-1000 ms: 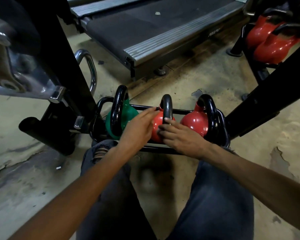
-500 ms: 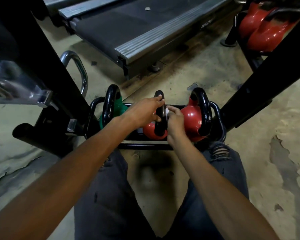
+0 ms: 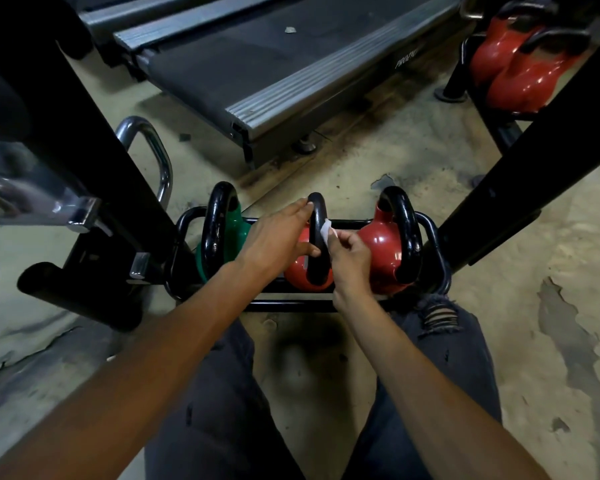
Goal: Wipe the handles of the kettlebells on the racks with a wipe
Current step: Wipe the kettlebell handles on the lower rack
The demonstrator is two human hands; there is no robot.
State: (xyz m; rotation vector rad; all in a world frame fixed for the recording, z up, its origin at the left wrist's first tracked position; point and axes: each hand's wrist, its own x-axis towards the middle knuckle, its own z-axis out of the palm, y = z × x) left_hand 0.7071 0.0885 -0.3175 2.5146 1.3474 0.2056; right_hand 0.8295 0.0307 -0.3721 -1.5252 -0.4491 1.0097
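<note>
Position: the person crouches over a low black rack (image 3: 438,244) on the floor (image 3: 361,161), knees in dark jeans (image 3: 447,368) either side of the view.

Rack contents: 3 kettlebells in 1 row, each with a black handle standing upright. Green kettlebell (image 3: 239,230) on the left, middle kettlebell (image 3: 297,277), red, in the centre, and right kettlebell (image 3: 381,247), also red, just beside it.

Left grip (image 3: 278,237): spread wide, fingers nearly straight, laid against the left side of the middle handle (image 3: 316,271). The fingertips reach the top of the loop; the thumb touches the handle lower down. It encloses nothing.

Right grip (image 3: 349,258): fingers curled, pinching a small white wipe (image 3: 326,231). The wipe is pressed to the right side of the middle handle, roughly halfway up, between that handle and the right kettlebell. How far it wraps round the bar cannot be told.

Both forearms run in from the bottom edge and meet at the middle handle.

Surroundings: a treadmill (image 3: 257,64) lies beyond the rack, with a scrap of debris on its belt. A second rack at upper right carries more red kettlebells (image 3: 520,71). A black frame (image 3: 534,161) slants across the right side; another, with a chrome bar (image 3: 155,150), stands on the left. The floor is worn and patchy.
</note>
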